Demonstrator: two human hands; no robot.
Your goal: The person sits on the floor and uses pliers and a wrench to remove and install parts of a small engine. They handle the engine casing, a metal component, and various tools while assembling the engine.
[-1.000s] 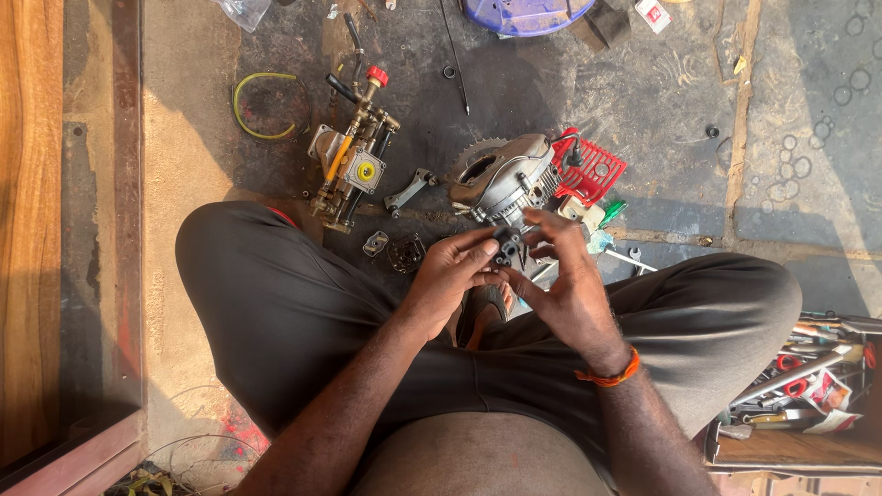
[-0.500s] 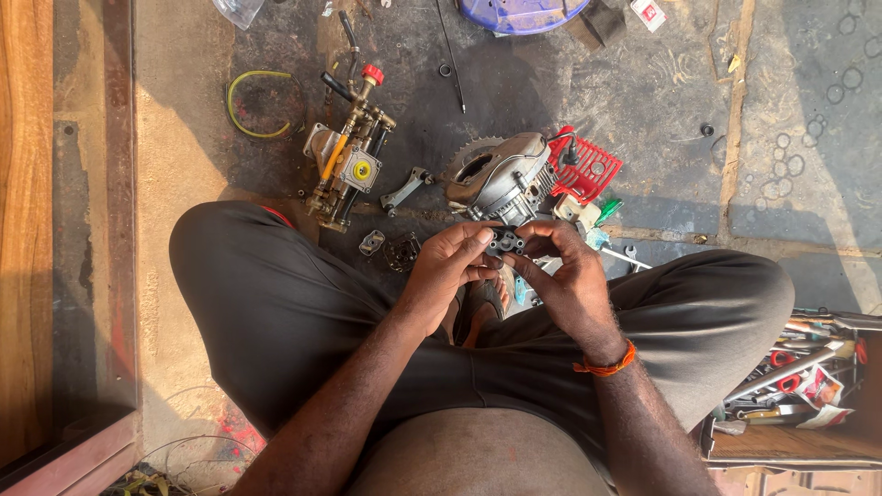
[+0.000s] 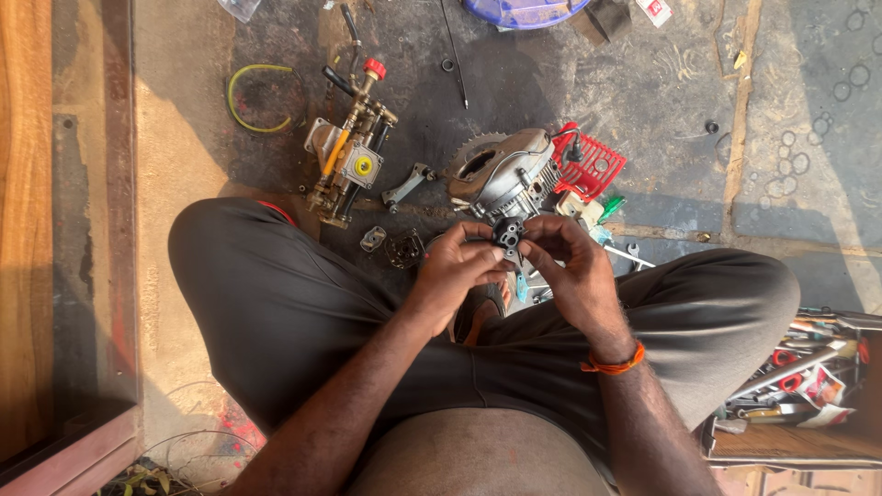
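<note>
White packet with red label [image 3: 653,10] lay on the floor at the top edge. Small black holed part [image 3: 507,231], above the lap: pinched by left hand [image 3: 452,273] and right hand [image 3: 571,273], fingers closed on it.

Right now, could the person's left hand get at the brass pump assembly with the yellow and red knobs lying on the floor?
Probably yes. The brass pump assembly lies uncovered just beyond the left knee, but the left hand would first have to let go of the small black part.
</note>
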